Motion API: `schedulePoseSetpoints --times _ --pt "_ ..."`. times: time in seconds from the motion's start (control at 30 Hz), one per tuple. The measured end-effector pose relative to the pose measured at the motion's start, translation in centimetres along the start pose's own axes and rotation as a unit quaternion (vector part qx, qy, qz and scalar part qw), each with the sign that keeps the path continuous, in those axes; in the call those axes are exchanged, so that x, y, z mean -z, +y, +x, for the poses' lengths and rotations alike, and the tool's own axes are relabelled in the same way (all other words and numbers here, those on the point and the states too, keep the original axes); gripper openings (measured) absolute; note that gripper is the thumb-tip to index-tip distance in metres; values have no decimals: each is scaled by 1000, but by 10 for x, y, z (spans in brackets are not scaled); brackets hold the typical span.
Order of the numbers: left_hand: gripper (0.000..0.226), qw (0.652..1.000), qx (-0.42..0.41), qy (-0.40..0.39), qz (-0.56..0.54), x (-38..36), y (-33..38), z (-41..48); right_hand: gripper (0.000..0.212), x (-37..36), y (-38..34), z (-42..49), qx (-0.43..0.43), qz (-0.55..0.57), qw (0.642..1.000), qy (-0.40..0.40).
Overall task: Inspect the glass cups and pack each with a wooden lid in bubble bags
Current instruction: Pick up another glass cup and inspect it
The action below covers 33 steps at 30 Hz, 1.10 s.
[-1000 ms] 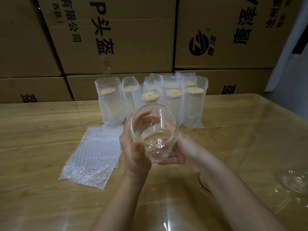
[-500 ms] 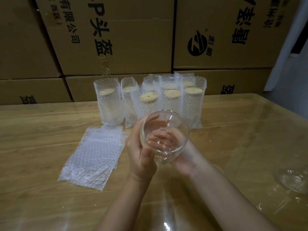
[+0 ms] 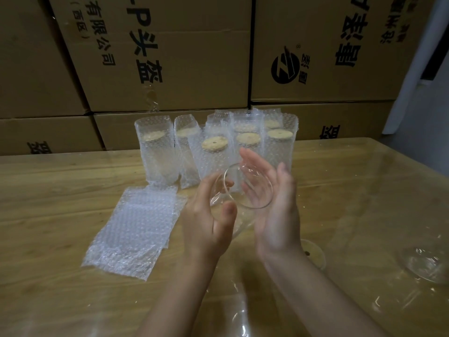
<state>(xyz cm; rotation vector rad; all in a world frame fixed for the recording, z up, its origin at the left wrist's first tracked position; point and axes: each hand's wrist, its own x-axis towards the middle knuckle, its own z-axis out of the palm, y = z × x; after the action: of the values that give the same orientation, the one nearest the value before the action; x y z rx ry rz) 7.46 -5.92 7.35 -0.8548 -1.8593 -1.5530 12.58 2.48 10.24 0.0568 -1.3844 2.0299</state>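
A clear glass cup (image 3: 245, 190) is tilted in the air above the table, its mouth turned toward me and to the right. My left hand (image 3: 206, 215) grips its body, thumb in front. My right hand (image 3: 269, 200) is flat and spread against the cup's right side and rim. A flat stack of empty bubble bags (image 3: 136, 229) lies on the table to the left. A wooden lid (image 3: 313, 251) with a small hole rests on the table behind my right wrist. Several packed cups in bubble bags (image 3: 213, 149) stand in a cluster at the back.
The wooden table (image 3: 364, 190) has a glossy clear cover. Another glass cup (image 3: 425, 263) lies at the right edge. Stacked cardboard boxes (image 3: 170, 57) with printed characters form a wall right behind the table.
The cup has rotated and shifted right, its mouth turning from facing me toward the right. My right hand moved from under the cup's base to flat against its right side.
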Motion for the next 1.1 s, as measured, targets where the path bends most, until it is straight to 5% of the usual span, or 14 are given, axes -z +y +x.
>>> schedulePoseSetpoints --times 0.17,0.33,0.47,0.7,0.8,0.93,1.03,1.1 --pt "91 997 21 -68 36 6 9 8 45 12 -3 6 157 -158 973 -61" --pt "71 977 53 -189 81 20 14 21 44 31 -12 20 225 -346 891 -190" --pt "68 945 172 -278 -29 23 8 27 47 31 -12 20 259 -391 849 -244" --pt "66 918 286 -213 -172 4 7 20 26 30 -6 22 410 -391 801 -193" --pt "74 885 364 -169 -235 -4 0 18 33 30 -7 23 343 -416 822 -187" --pt "74 861 394 -126 -295 -7 -13 18 42 30 -23 23 82 -395 879 -253" --pt "71 885 362 -81 -282 -13 -23 12 54 46 -42 30 -24 -472 839 -270" --pt "68 900 343 -53 -264 -17 -29 7 63 59 -54 33 -121 -561 770 -280"
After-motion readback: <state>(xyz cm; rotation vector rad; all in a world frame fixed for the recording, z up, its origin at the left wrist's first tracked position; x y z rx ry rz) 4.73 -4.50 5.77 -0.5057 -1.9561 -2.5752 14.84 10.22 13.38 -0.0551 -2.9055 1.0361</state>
